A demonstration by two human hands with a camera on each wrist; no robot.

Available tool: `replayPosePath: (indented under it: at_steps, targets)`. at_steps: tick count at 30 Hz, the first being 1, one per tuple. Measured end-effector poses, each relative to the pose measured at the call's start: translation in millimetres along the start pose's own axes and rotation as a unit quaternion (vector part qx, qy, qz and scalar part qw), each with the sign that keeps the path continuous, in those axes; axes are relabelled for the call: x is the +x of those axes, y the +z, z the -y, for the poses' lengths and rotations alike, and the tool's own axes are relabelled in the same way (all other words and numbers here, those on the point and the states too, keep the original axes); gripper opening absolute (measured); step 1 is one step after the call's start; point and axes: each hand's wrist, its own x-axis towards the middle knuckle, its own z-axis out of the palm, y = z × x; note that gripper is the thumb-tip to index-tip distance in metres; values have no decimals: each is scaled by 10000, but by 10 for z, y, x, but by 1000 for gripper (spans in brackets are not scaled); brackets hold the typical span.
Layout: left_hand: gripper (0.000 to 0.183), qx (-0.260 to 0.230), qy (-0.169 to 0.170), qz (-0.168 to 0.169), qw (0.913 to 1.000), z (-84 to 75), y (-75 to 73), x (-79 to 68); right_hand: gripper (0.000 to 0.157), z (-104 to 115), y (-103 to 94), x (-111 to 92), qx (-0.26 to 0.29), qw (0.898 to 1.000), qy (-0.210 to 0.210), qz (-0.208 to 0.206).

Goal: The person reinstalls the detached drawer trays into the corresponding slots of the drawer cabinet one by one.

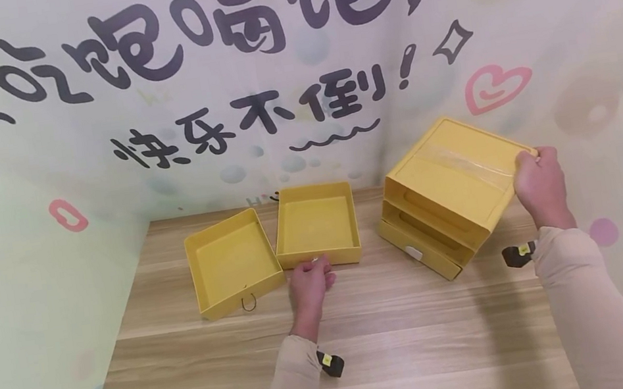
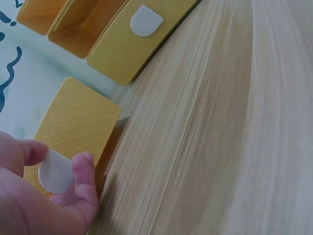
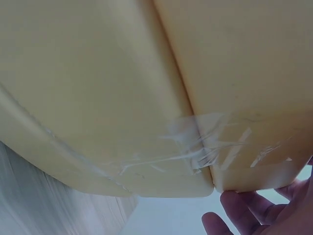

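Fingers and thumb of my left hand (image 1: 309, 284) pinch the white tab handle (image 2: 55, 171) on the front of a yellow drawer (image 1: 315, 220). That drawer lies open-topped on the table, and the left wrist view shows a waffle-like pattern on its front. At the right stands a yellow drawer cabinet (image 1: 462, 160), turned at an angle, with two open slots above a lower drawer (image 1: 421, 249) that is in place. My right hand (image 1: 541, 185) grips the cabinet's upper right corner. In the right wrist view, its fingers (image 3: 239, 210) curl at the edge of the taped side.
Another yellow drawer (image 1: 233, 258) sits at the left, with a thin loop (image 1: 249, 303) on its front. Clear tape (image 1: 462, 163) runs across the cabinet top. The wooden table (image 1: 369, 346) meets a printed wall cloth (image 1: 214, 181) at the back.
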Motion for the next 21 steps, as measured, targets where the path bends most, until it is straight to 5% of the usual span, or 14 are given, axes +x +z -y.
replayPosePath:
  at_steps: [21]
  targets:
    - [33,-168,54,97,9998,-69,-31,-17,61,70,46,-78,-57,9996,105,-264]
